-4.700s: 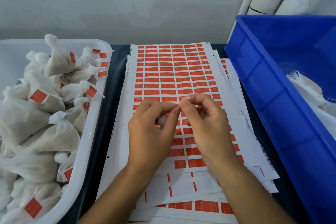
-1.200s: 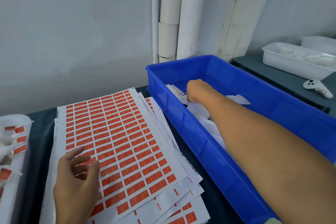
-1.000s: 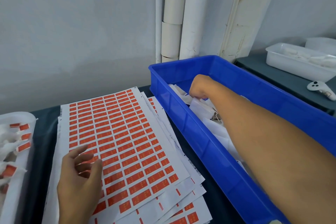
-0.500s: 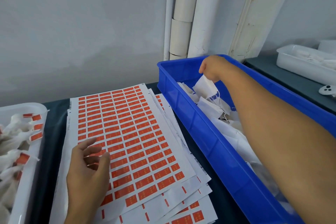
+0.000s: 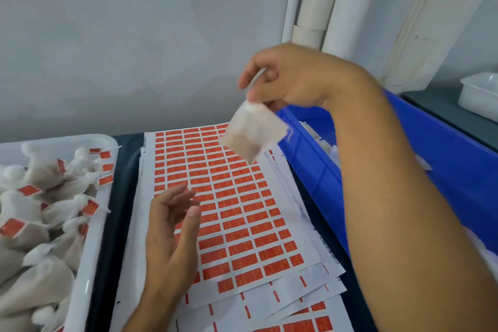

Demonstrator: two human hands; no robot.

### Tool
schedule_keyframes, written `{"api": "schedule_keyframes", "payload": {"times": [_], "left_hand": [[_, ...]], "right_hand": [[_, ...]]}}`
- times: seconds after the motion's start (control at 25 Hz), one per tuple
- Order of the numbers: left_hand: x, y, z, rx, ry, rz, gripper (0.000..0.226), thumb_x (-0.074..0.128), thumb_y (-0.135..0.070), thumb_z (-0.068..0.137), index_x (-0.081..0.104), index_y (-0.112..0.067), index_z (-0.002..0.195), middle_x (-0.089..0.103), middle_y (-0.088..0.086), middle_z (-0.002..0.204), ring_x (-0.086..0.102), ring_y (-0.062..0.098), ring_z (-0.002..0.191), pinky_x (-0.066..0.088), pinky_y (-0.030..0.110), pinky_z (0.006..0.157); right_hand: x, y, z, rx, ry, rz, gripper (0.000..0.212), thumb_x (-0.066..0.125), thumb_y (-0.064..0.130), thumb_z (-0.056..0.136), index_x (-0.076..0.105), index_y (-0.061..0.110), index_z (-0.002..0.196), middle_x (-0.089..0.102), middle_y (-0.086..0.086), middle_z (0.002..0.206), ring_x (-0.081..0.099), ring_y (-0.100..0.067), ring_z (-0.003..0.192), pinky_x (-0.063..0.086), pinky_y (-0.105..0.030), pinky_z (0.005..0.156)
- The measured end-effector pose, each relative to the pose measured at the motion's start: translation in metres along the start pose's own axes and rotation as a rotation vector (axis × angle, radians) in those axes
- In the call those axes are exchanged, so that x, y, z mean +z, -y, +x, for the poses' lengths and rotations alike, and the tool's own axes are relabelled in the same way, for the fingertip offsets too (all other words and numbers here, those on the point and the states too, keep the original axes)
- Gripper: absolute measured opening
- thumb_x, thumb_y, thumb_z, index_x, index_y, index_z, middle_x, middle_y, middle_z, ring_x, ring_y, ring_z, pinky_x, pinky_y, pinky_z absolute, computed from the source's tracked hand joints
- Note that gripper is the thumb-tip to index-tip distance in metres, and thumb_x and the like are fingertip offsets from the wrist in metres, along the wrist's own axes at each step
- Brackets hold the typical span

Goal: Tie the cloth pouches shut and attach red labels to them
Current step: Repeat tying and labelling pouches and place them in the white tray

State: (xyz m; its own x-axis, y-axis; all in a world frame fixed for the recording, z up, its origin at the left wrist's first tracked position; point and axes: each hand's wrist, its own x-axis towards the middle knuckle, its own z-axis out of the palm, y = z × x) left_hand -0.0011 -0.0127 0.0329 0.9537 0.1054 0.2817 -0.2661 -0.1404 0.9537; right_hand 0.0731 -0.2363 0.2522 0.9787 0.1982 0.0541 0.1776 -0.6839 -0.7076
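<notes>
While pinched by its top edge in the right hand (image 5: 291, 81), hangs a fresh cloth pouch (image 5: 252, 135) above the far end of the label sheets (image 5: 242, 213), between blue bin (image 5: 444, 170) and white tray (image 5: 89, 264) of finished pouches. Held high probably to bring it over for tying. Long axis tilted, heavy end pointing down-left, mouth up. Left hand (image 5: 172, 234) waits with loose, spread fingers over the sheets, holding nothing.

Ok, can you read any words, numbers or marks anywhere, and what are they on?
Nothing is legible.
Red labels on the sheets: faint pale marks, too small to read.
Red labels on the tied pouches: too blurred to read.
Sheet edge: small black printed marks, unreadable.
Pouch in the right hand: no print visible.
</notes>
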Motion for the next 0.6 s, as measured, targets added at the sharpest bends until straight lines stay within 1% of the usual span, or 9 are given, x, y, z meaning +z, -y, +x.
{"api": "schedule_keyframes", "payload": {"times": [0.04,0.12,0.2,0.28,0.36,0.4,0.44,0.52,0.6], "left_hand": [[-0.001,-0.001,-0.001,0.041,-0.004,-0.044,0.037,0.06,-0.051,0.09,0.045,-0.062,0.121,0.062,-0.025,0.122,0.064,0.005,0.114,0.054,0.012,0.08],[-0.007,-0.002,0.0,0.111,0.026,-0.086,0.057,0.064,-0.052,0.087,0.038,-0.057,0.137,0.059,-0.016,0.132,0.062,0.013,0.121,0.056,0.022,0.089],[-0.011,-0.002,0.001,0.079,0.09,-0.079,0.075,0.072,-0.05,0.085,0.03,-0.054,0.147,0.06,-0.018,0.134,0.064,0.012,0.121,0.059,0.026,0.086],[-0.012,0.001,0.002,-0.002,0.129,-0.07,0.074,0.077,-0.048,0.084,0.033,-0.058,0.143,0.062,-0.027,0.128,0.069,0.007,0.112,0.062,0.026,0.077],[-0.012,0.006,0.004,-0.025,0.094,0.009,0.062,0.076,-0.045,0.087,0.039,-0.062,0.134,0.06,-0.035,0.122,0.067,0.0,0.109,0.062,0.024,0.078],[-0.012,0.009,0.006,-0.04,0.056,0.04,0.059,0.076,-0.043,0.088,0.04,-0.061,0.132,0.06,-0.035,0.121,0.066,-0.002,0.108,0.062,0.025,0.081],[-0.012,0.01,0.007,-0.067,0.013,0.055,0.058,0.076,-0.042,0.087,0.042,-0.06,0.13,0.06,-0.033,0.121,0.066,0.0,0.107,0.062,0.027,0.083],[-0.014,0.015,0.01,-0.13,-0.048,0.021,0.055,0.077,-0.041,0.087,0.044,-0.057,0.128,0.061,-0.026,0.124,0.069,0.006,0.106,0.063,0.031,0.083],[-0.016,0.019,0.012,-0.184,-0.066,-0.053,0.053,0.077,-0.036,0.088,0.046,-0.056,0.126,0.064,-0.02,0.125,0.071,0.011,0.106,0.064,0.033,0.079]], "right_hand": [[0.021,0.001,0.001,-0.027,0.09,0.001,0.015,0.073,0.011,0.094,0.071,0.02,0.106,0.079,-0.001,0.087,0.078,-0.016,0.079,0.064,-0.027,0.072],[0.066,0.0,0.003,-0.067,0.265,-0.025,0.014,0.074,0.017,0.094,0.07,0.023,0.106,0.078,0.002,0.089,0.077,-0.014,0.079,0.064,-0.028,0.073],[0.107,-0.009,0.003,-0.098,0.378,-0.021,0.013,0.073,0.021,0.095,0.068,0.029,0.103,0.076,0.009,0.092,0.075,-0.008,0.082,0.063,-0.025,0.073],[0.137,-0.021,0.003,-0.14,0.336,-0.012,0.014,0.073,0.025,0.094,0.067,0.037,0.1,0.072,0.018,0.097,0.071,0.002,0.089,0.061,-0.017,0.074],[0.154,-0.034,0.002,-0.143,0.187,0.048,0.012,0.072,0.032,0.095,0.066,0.041,0.102,0.071,0.024,0.101,0.067,0.008,0.095,0.059,-0.012,0.075],[0.16,-0.042,0.0,-0.124,0.116,0.084,0.01,0.069,0.038,0.097,0.065,0.042,0.105,0.07,0.026,0.102,0.066,0.01,0.096,0.058,-0.011,0.074],[0.163,-0.049,-0.004,-0.103,0.071,0.102,0.009,0.065,0.046,0.098,0.065,0.044,0.107,0.069,0.028,0.103,0.066,0.01,0.097,0.056,-0.009,0.072],[0.169,-0.065,-0.013,-0.071,0.071,0.085,0.014,0.057,0.057,0.098,0.064,0.047,0.104,0.066,0.034,0.104,0.064,0.013,0.098,0.051,-0.004,0.067],[0.175,-0.078,-0.023,-0.051,0.1,0.048,0.013,0.054,0.056,0.099,0.063,0.047,0.095,0.065,0.037,0.099,0.064,0.013,0.092,0.05,-0.006,0.064]]}}
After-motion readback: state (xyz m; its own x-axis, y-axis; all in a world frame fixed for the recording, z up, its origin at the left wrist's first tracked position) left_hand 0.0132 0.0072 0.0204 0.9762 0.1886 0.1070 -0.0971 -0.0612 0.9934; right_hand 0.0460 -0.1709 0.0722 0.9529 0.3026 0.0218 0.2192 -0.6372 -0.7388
